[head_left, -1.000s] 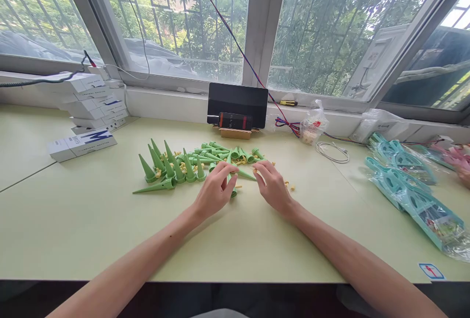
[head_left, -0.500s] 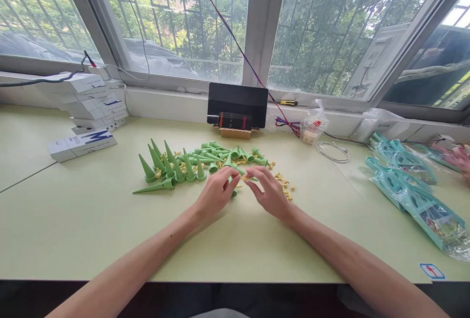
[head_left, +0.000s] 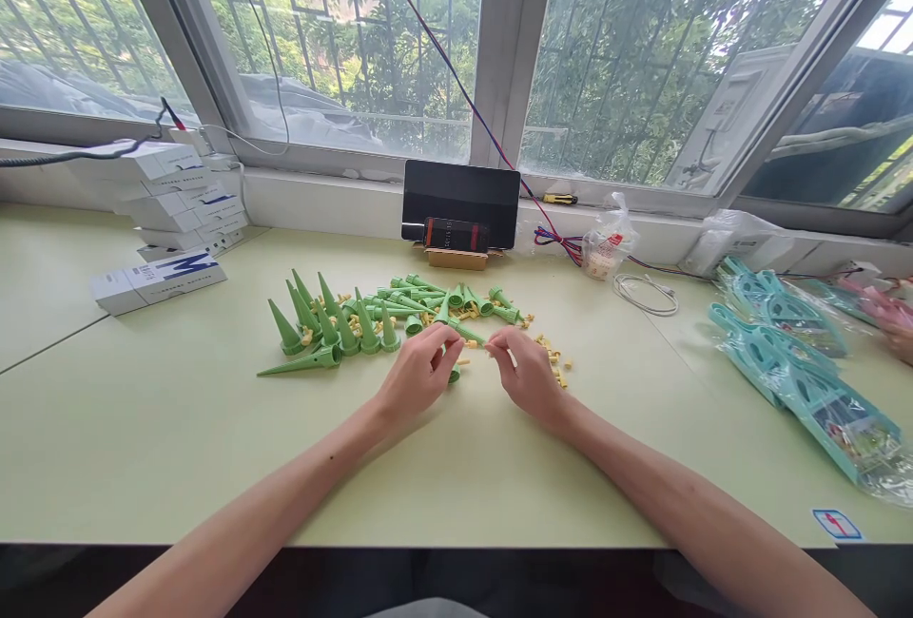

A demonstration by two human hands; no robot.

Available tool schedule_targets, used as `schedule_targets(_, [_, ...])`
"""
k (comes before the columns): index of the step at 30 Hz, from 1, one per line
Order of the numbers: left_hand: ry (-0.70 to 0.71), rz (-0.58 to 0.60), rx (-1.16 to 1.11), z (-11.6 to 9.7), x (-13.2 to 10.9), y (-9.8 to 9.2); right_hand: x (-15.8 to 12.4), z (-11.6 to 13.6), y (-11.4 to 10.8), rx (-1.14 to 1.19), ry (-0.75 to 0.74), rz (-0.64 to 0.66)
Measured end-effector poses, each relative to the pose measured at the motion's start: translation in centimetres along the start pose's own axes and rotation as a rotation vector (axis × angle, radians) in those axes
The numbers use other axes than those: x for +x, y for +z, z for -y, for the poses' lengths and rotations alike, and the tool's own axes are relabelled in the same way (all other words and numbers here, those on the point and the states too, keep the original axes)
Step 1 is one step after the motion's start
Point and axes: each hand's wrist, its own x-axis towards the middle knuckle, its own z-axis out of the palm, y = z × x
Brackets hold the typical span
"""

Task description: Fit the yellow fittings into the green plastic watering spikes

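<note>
My left hand [head_left: 426,369] is closed, its thumb and fingertips together just in front of a pile of green plastic spikes [head_left: 420,298]. The open end of one green spike [head_left: 455,374] shows right by its fingers; whether they hold it I cannot tell. My right hand [head_left: 528,373] is also closed, with thumb and forefinger pinched; anything between them is too small to make out. Small yellow plugs [head_left: 556,357] lie scattered beside and beyond my right hand. Left of my left hand, several green cone spikes [head_left: 349,333] stand point up, and one spike [head_left: 300,361] lies flat.
White boxes [head_left: 161,282] are stacked at the back left. A dark screen [head_left: 461,195] and a phone [head_left: 456,236] stand by the window. A plastic bag [head_left: 609,240] and a coiled white cable [head_left: 646,295] lie right of them. Bagged teal plastic items [head_left: 806,376] lie far right.
My hands have moved apart: the right one drew slightly right, away from the left fingertips. The yellow plug seen between them is no longer clearly visible there. The left hand stays nearly still.
</note>
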Motion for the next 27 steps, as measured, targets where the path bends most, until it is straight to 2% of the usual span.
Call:
schedule_targets(6, [-0.002, -0.006, 0.003, 0.05, 0.00, 0.06, -0.17, -0.01, 0.10, -0.078, 0.059, 0.071])
schedule_targets(13, [-0.001, -0.023, 0.005, -0.01, 0.06, 0.04, -0.14, 0.27, 0.02, -0.146, 0.045, 0.040])
schedule_targets(19, [-0.009, -0.020, 0.005, 0.02, -0.08, 0.08, 0.14, 0.69, -0.15, 0.017, 0.088, 0.041])
schedule_targets(23, [-0.010, -0.002, 0.011, -0.02, -0.16, 0.04, 0.24, 0.81, -0.04, 0.122, 0.039, 0.122])
schedule_targets(27, [-0.002, 0.017, 0.008, -0.09, -0.12, 0.05, 0.13, 0.45, 0.20, 0.118, -0.003, 0.163])
